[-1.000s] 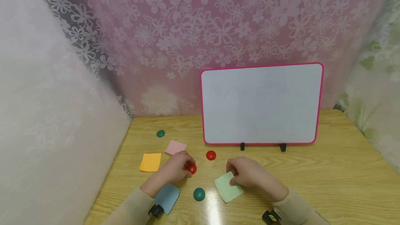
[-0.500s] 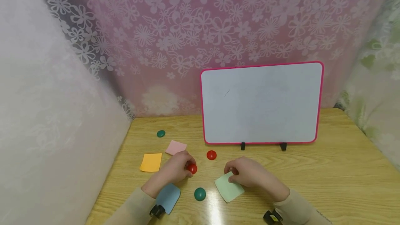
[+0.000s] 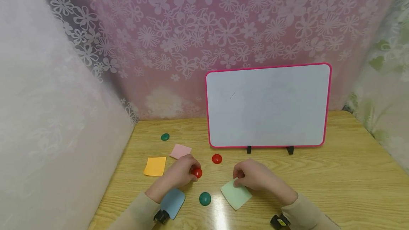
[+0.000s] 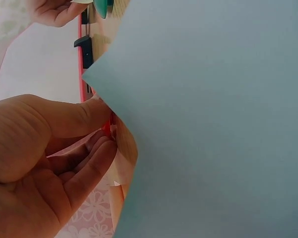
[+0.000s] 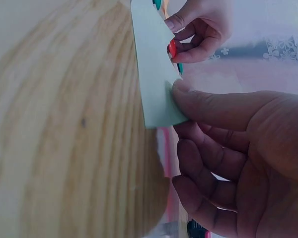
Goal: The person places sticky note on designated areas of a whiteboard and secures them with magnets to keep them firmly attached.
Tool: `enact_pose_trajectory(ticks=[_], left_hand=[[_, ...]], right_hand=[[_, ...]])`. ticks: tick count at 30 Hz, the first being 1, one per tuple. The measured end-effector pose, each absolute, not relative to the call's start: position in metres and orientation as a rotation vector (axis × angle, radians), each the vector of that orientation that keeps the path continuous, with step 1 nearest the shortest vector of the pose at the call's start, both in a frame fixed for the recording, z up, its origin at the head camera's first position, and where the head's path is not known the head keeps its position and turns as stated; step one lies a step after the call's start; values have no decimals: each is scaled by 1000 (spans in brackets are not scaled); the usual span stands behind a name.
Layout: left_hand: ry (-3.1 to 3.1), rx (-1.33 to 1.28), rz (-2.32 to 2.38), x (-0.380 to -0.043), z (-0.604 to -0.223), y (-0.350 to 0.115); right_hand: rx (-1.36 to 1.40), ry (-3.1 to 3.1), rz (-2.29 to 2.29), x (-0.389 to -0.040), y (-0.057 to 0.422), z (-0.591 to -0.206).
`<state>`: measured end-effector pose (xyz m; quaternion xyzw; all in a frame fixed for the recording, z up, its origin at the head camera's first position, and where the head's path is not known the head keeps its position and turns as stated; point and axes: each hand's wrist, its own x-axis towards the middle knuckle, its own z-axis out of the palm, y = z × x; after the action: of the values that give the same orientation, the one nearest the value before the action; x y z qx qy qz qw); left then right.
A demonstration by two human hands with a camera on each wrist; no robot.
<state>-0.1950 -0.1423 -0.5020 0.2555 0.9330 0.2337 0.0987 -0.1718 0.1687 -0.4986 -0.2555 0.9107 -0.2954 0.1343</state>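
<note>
My left hand [image 3: 182, 170] pinches a round red magnet [image 3: 198, 173] between thumb and fingers, low over the table. In the left wrist view only a sliver of that magnet [image 4: 107, 128] shows, and a blue sticky note [image 4: 213, 119] fills much of the picture. My right hand [image 3: 255, 175] pinches a pale green sticky note [image 3: 236, 194] by its upper edge, thumb on the near face, as the right wrist view of the green note [image 5: 156, 74] shows. Between the hands lie a green magnet [image 3: 205, 198] and, farther back, a second red magnet [image 3: 217, 158].
A whiteboard [image 3: 268, 105] with a pink frame stands on black feet at the back. Left of the hands lie an orange note [image 3: 155, 166], a pink note [image 3: 180, 151] and a small green magnet [image 3: 165, 137]. The blue note [image 3: 173, 202] lies by the left forearm.
The right hand and the green note have shifted very slightly, the note's lower corner swinging a little down and right. The left hand keeps its grip on the red magnet.
</note>
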Motion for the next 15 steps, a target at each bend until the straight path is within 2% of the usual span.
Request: enact_pose_trajectory(ticks=[15], left_hand=[[2753, 794, 691, -194, -500, -143]], right_hand=[[-679, 2622, -940, -179, 179, -491]])
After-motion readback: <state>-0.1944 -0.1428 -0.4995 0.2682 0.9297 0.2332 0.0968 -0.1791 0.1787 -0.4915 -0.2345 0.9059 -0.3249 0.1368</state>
